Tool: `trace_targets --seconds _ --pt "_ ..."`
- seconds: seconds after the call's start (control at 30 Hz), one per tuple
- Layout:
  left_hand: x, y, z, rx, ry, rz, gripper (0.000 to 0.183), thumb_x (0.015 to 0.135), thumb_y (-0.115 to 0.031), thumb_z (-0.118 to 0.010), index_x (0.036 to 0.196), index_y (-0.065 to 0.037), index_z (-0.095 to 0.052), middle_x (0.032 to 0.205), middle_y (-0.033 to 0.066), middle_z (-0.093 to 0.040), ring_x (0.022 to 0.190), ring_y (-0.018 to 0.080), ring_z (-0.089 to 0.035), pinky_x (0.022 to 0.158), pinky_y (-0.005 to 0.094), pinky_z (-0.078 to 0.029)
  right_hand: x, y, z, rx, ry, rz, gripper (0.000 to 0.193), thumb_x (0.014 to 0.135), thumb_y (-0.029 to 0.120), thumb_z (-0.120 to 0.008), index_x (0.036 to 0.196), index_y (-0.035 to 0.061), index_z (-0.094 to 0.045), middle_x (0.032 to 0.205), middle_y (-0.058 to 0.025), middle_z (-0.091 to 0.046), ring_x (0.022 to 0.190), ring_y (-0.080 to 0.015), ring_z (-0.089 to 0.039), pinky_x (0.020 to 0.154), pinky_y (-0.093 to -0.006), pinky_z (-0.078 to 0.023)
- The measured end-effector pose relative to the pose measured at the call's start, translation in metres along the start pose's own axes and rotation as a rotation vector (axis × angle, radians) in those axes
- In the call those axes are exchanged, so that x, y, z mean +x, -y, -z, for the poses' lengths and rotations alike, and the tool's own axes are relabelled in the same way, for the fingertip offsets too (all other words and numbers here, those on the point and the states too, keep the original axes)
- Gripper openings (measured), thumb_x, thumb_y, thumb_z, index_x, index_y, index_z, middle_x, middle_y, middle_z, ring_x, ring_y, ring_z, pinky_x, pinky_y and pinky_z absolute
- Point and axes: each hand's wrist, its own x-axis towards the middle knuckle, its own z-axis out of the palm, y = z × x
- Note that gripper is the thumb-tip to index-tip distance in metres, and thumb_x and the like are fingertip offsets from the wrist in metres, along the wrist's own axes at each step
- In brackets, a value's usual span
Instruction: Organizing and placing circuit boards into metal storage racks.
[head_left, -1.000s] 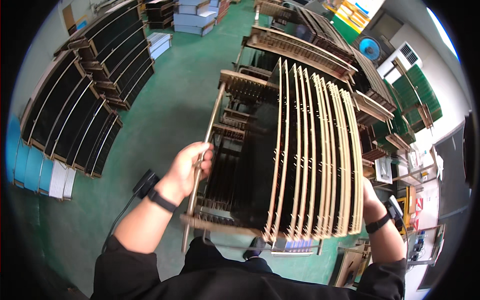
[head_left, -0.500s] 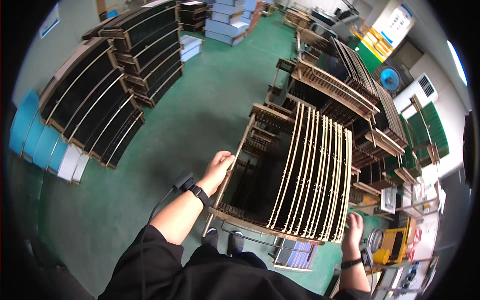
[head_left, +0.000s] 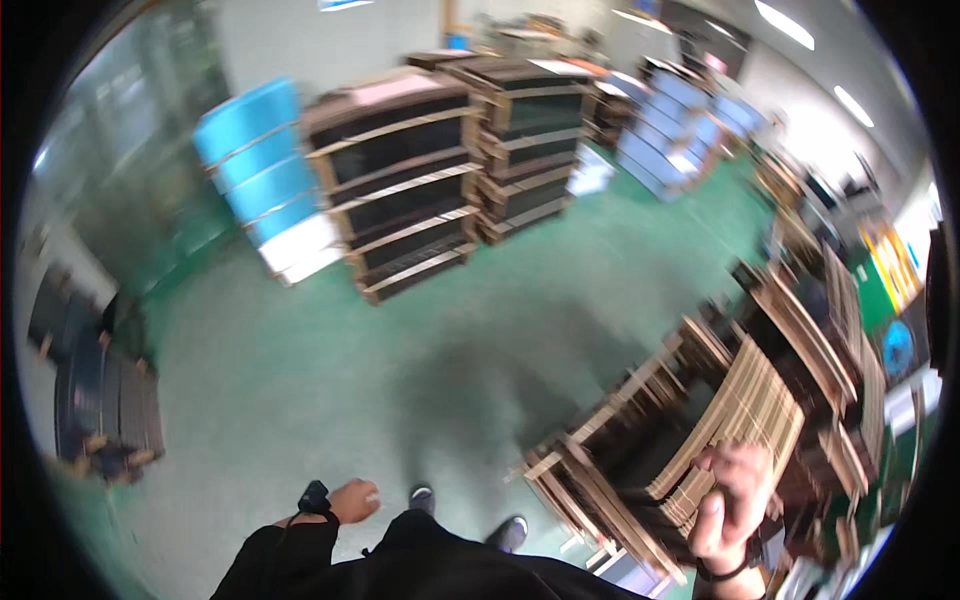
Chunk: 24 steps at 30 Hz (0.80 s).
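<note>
My right hand (head_left: 735,495) is over the near right rack, thumb apart from the loosely bent fingers. Motion blurs it, and nothing shows in its grip. Beneath and beside it stands a wood-and-metal rack (head_left: 600,500) holding upright dark panels with pale edge strips (head_left: 740,400). Whether the hand touches the strips I cannot tell. My left hand (head_left: 355,500) hangs at the lower left over the green floor, away from the rack, with fingers slightly bent and nothing seen in them. A dark band and a small black device sit on its wrist.
Tall stacks of black-panelled racks (head_left: 400,180) stand ahead, beside a blue stack (head_left: 262,160). Pale blue boxes (head_left: 660,140) are farther back. More racks (head_left: 800,310) line the right, near a blue fan (head_left: 897,345). Dark panels (head_left: 105,390) lean at far left.
My view has swung left, so the rack now lies lower right. My left hand has let go of the rack's side rail and dropped away. My right hand has come up over the strips.
</note>
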Motion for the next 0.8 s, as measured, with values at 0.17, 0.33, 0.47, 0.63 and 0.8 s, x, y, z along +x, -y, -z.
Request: trace_targets --seconds 0.17,0.33,0.47,0.63,0.8 --pt "-0.023 0.044 0.033 -0.34 -0.088 -0.007 0.037 0.091 -0.033 -0.063 0.12 -0.009 -0.065 0.11 0.0162 -0.066 0.108 0.0334 -0.062 0.093 0.0419 -0.05 0.092 0.086 -0.112 0.404 0.265 0.108 0.028 0.095 0.024 -0.06 0.111 0.0005 -0.064 0.102 -0.0177 -0.068 0.085 -0.0316 -0.067 0.075 -0.038 -0.054" --pt "-0.043 0.081 0.131 -0.826 -0.315 -0.101 0.038 0.099 -0.03 -0.059 0.13 -0.009 -0.062 0.118 0.0108 -0.067 0.108 0.0191 -0.064 0.095 0.0342 -0.05 0.158 0.21 -0.311 0.805 0.931 0.134 0.033 0.094 0.019 -0.063 0.121 0.0006 -0.063 0.105 -0.0199 -0.068 0.093 -0.0354 -0.067 0.082 -0.0409 -0.053" --pt "-0.073 0.114 0.277 -0.904 -0.417 -0.39 0.038 0.1 -0.022 -0.058 0.135 -0.007 -0.057 0.128 0.0126 -0.059 0.109 0.0236 -0.063 0.095 0.0377 -0.05 0.229 0.322 -0.44 0.747 1.441 0.288 0.032 0.094 0.02 -0.061 0.12 0.0009 -0.06 0.101 -0.0207 -0.068 0.091 -0.036 -0.067 0.08 -0.0419 -0.053" --pt "-0.027 0.214 0.36 -0.912 -0.456 -0.405 0.031 0.101 -0.021 -0.059 0.127 -0.004 -0.064 0.115 0.0103 -0.067 0.108 0.0219 -0.064 0.094 0.0322 -0.049 0.311 0.382 -0.566 0.734 1.575 0.435 0.029 0.095 0.024 -0.06 0.113 0.0015 -0.06 0.098 -0.0205 -0.067 0.089 -0.0363 -0.067 0.079 -0.0435 -0.053" --pt "0.048 0.319 0.435 -1.105 -0.569 -0.17 0.03 0.099 -0.02 -0.063 0.124 -0.004 -0.066 0.112 0.0088 -0.069 0.104 0.0159 -0.065 0.091 0.0299 -0.051 0.41 0.411 -0.716 0.959 1.66 0.409 0.039 0.098 0.028 -0.061 0.125 0.0004 -0.057 0.11 -0.0158 -0.066 0.095 -0.0296 -0.066 0.085 -0.0391 -0.052"
